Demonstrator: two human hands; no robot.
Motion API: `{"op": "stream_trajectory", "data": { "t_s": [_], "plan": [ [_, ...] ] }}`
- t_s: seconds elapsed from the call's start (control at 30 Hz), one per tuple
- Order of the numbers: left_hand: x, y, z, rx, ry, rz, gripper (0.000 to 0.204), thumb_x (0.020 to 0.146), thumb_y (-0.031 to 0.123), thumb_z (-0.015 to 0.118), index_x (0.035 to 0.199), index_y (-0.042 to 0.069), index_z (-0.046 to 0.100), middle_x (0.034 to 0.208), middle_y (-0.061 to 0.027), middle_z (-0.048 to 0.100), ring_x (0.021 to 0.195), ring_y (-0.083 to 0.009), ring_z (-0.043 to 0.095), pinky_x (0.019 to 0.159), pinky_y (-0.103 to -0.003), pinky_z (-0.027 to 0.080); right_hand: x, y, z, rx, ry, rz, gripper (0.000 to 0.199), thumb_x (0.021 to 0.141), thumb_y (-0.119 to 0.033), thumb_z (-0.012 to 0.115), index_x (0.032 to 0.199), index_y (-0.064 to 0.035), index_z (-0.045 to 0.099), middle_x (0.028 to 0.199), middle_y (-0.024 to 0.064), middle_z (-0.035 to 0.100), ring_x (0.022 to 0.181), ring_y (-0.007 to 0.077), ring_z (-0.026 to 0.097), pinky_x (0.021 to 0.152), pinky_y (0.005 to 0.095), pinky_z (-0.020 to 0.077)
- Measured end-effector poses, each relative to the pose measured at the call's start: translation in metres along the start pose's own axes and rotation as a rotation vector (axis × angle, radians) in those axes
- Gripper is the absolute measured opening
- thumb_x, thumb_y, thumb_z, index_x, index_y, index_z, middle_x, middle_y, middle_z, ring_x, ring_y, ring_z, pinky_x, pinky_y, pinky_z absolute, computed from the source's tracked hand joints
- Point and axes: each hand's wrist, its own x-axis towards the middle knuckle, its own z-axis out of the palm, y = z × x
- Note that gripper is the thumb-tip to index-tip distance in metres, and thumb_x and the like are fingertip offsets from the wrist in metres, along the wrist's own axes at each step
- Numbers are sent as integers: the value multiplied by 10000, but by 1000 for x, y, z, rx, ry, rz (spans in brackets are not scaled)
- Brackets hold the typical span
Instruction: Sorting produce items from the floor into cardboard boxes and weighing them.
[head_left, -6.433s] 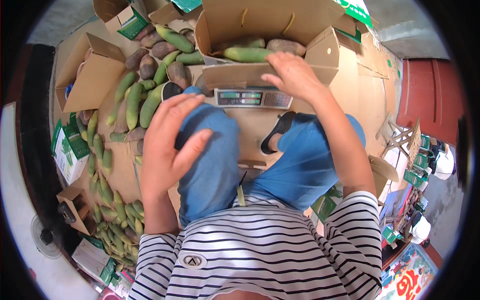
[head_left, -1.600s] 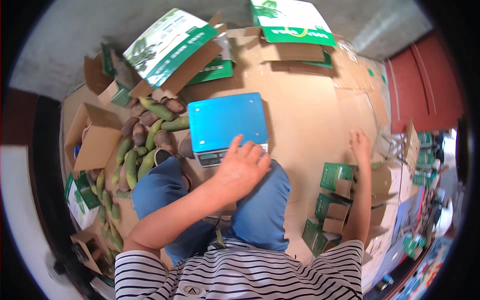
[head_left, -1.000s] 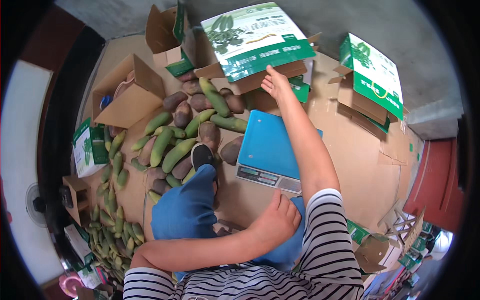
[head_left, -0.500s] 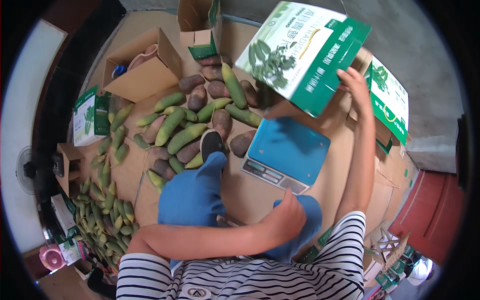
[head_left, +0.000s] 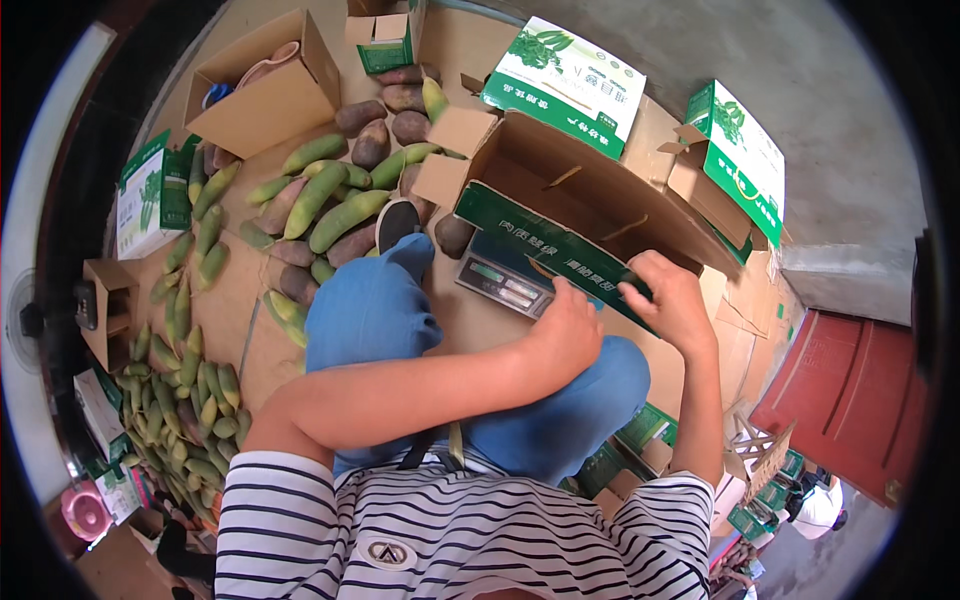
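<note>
**Open cardboard carton (head_left: 540, 238) above an electronic scale (head_left: 505, 290), both hands at the near side**

The carton stands with its mouth toward the viewer, over the scale's mostly hidden blue platform; whether it rests there cannot be told. Its near wall is green, and its brown interior shows two yellowish cord handles (head_left: 562, 178). The right hand (head_left: 675, 300) grips the right end of the near wall, thumb outside, fingers bent over the edge. The left hand (head_left: 568, 328) lies beside the scale's front panel, fingers drawn together; whether they hold anything cannot be told. To the left, green radishes (head_left: 325, 195) lie mixed with dark reddish-purple radishes (head_left: 371, 143) near a shoe (head_left: 396, 222). Behind the carton is a white-and-green box (head_left: 570, 80); farther right, a second printed box (head_left: 740, 165) leans near the grey wall (head_left: 840, 240).
</note>
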Motion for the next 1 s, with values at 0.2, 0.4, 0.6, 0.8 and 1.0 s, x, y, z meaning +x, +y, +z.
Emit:
{"op": "stream_trajectory", "data": {
  "t_s": [0.2, 0.4, 0.6, 0.8, 1.0],
  "plan": [
    [7, -6, -1, -16, 54, 3, 190, 768, 164, 581, 891, 39, 655, 858, -117, 627, 847, -264, 577, 794, -437, 417, -12, -12, 9, -164, 47, -98, 281, 741, -89, 658, 1022, -109, 650, 817, 56, 608, 762, 261, 604, 654, 374, 496],
    [11, -6, -11, -223, 66, 98, 146, 754, 166, 593, 839, 64, 653, 801, -86, 641, 793, -222, 612, 659, -349, 430, -11, 3, 32, -476, -64, -117, 537, 788, -103, 556, 1315, -48, 475, 1224, 115, 537, 1083, 270, 528, 887, 356, 454],
    [9, -3, -2, -165, 142, 78, 121, 753, 169, 582, 795, 75, 648, 771, -101, 631, 758, -248, 609, 642, -339, 426, -1, 21, 61, -214, -82, -33, 819, 779, -315, 626, 1457, -70, 239, 1438, 187, 348, 1320, 350, 341, 1096, 447, 240],
    [8, -7, -11, -114, 412, 50, 137, 709, 187, 576, 716, 57, 621, 705, -116, 601, 697, -245, 592, 594, -352, 416, 24, 30, 71, -73, 65, 78, 676, 743, -242, 722, 1331, -108, 417, 1014, 144, 597, 940, 345, 575, 761, 419, 467],
    [8, 5, -17, -221, 436, 20, 124, 707, 185, 589, 724, 70, 631, 698, -68, 596, 684, -218, 600, 567, -349, 412, 19, 43, 71, 73, 13, 100, 262, 791, -133, 674, 1015, -67, 555, 893, 156, 600, 853, 358, 581, 719, 412, 466]
  ]
}}
